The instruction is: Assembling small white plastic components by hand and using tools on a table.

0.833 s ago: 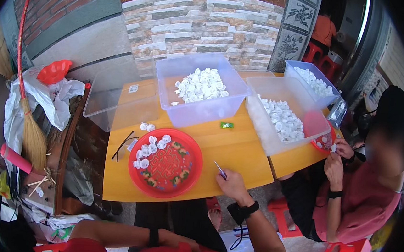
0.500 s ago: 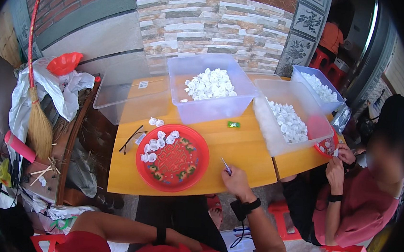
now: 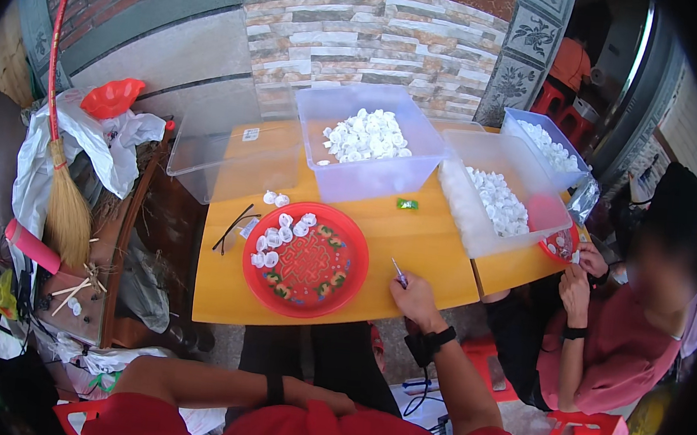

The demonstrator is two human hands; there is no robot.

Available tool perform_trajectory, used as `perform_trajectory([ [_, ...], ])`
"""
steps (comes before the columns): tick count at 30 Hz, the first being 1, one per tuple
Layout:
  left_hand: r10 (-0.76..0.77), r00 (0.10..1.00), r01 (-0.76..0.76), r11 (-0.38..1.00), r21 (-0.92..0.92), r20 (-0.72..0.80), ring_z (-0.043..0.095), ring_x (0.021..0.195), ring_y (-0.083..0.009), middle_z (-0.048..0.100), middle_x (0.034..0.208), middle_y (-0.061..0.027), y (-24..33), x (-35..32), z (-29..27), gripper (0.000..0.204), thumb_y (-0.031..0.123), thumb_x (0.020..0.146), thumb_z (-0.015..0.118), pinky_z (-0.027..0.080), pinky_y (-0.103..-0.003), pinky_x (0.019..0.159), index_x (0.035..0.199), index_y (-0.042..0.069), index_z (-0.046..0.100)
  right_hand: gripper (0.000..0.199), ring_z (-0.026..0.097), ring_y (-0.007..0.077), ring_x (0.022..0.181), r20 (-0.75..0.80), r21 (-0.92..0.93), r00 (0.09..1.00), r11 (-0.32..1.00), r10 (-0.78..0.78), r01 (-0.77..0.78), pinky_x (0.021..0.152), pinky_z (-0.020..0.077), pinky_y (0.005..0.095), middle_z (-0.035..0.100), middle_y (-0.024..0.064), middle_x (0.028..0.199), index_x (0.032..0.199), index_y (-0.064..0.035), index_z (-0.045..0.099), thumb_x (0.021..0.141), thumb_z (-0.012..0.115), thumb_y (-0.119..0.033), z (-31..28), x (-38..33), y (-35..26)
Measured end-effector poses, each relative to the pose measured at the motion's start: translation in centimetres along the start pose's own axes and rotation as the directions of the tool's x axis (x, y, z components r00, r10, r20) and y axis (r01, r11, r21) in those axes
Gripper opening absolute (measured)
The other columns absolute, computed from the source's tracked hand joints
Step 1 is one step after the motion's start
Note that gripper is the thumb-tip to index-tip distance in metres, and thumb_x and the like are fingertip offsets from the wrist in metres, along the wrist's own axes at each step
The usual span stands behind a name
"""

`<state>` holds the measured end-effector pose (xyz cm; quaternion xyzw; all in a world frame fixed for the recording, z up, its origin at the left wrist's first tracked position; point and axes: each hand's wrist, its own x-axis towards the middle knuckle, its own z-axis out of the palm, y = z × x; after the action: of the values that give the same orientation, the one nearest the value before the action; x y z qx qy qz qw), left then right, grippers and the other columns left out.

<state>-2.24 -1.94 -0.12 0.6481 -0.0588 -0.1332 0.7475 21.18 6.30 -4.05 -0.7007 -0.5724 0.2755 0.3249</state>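
My right hand (image 3: 418, 298) is closed around a slim pen-like tool (image 3: 399, 273) with a pale pointed tip and a dark shaft, at the table's front edge. Left of it lies a round red tray (image 3: 350, 277) with a flower pattern. Several small white plastic pieces (image 3: 284, 234) are grouped along the tray's upper left side. My left hand (image 3: 331, 400) rests low against my body, its fingers mostly hidden by the red shirt. Two more white pieces (image 3: 276, 200) sit on the yellow table (image 3: 396, 240) just beyond the tray.
Clear plastic bins (image 3: 368, 184) filled with white pieces stand at the back and right; an empty bin (image 3: 195, 173) is at left. Eyeglasses (image 3: 234, 226) and a green packet (image 3: 407, 204) lie on the table. A co-worker (image 3: 601, 364) works at right. A broom (image 3: 69, 218) leans left.
The view has shifted slightly, so the table and tray appear a little higher and to the right. My right hand keeps its hold on the pen-like tool.
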Motion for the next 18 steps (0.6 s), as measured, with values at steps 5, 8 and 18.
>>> perform_trajectory([
  [5, -0.102, 0.992, 0.094, 0.990, 0.104, 0.069, 0.059, 0.095, -0.0259, 0.064, 0.098, -0.0163, 1.0, 0.0, -0.6, 0.028, 0.014, 0.079, 0.054, 0.044, -0.035, 0.081, 0.100, -0.004, 0.056, 0.023, 0.061, 0.0342, 0.066, -0.001, -0.004, 1.000, 1.000, 0.016, -0.016, 0.061, 0.0468, 0.0398, 0.060, 0.0196, 0.068, 0.082, -0.0005, 0.061, 0.079, 0.054, -0.023, -0.5, 0.1, 0.4],
  [8, 0.039, 0.995, -0.041, 0.999, 0.023, 0.092, 0.059, 0.098, -0.0261, 0.063, 0.103, -0.0177, -3.1, 0.6, 0.0, 0.028, 0.015, 0.082, 0.054, 0.044, -0.036, 0.084, 0.101, -0.004, 0.056, 0.024, 0.061, 0.0341, 0.066, 0.009, -0.002, 1.000, 1.000, 0.014, -0.014, 0.061, 0.0468, 0.0399, 0.060, 0.0193, 0.069, 0.083, -0.0003, 0.061, 0.079, 0.054, -0.023, -0.4, -0.1, -0.6],
  [18, 0.061, 0.992, -0.076, 0.987, 0.139, 0.108, 0.058, 0.100, -0.0282, 0.060, 0.108, -0.0187, -2.9, 0.7, -0.5, 0.035, 0.019, 0.081, 0.057, 0.043, -0.036, 0.086, 0.107, -0.004, 0.053, 0.023, 0.059, 0.0362, 0.062, -0.034, 0.018, 0.999, 0.999, -0.031, 0.032, 0.058, 0.0456, 0.0419, 0.058, 0.0203, 0.065, 0.075, -0.0003, 0.058, 0.079, 0.055, -0.023, 0.1, 0.0, 0.3],
])
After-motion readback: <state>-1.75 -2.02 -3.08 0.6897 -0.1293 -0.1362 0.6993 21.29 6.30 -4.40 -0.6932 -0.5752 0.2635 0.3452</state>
